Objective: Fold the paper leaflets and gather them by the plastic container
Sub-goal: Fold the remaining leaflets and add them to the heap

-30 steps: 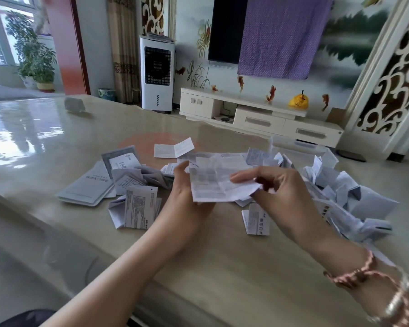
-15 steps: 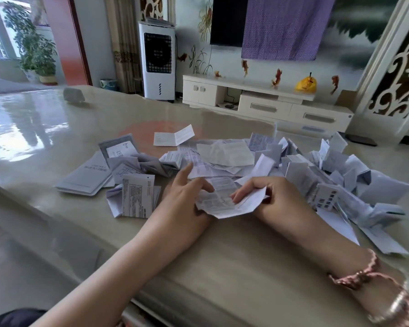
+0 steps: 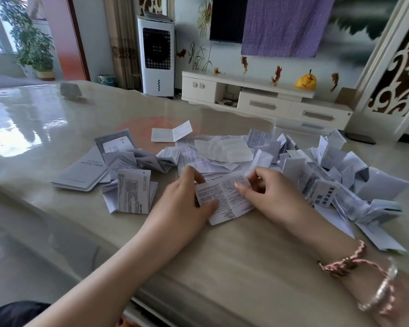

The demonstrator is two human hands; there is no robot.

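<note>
Head cam: both hands are working a printed leaflet [image 3: 223, 197] lying on the table [image 3: 222, 267] near its front edge. Left hand [image 3: 182, 204] is pinching the leaflet's left end w/ thumb; right hand [image 3: 269, 194] is pinching its top right edge. Loose leaflets [image 3: 328, 171] are piling up to the right, w/ the clear plastic container [image 3: 300, 127] just behind them.

Home living room: wall-mounted television [image 3: 226, 18], white media cabinet [image 3: 265, 100], potted plant [image 3: 31, 43].

Single head-worn view, looking forward and down across the table [image 3: 234, 256], close above both hands, wide-angle.
</note>
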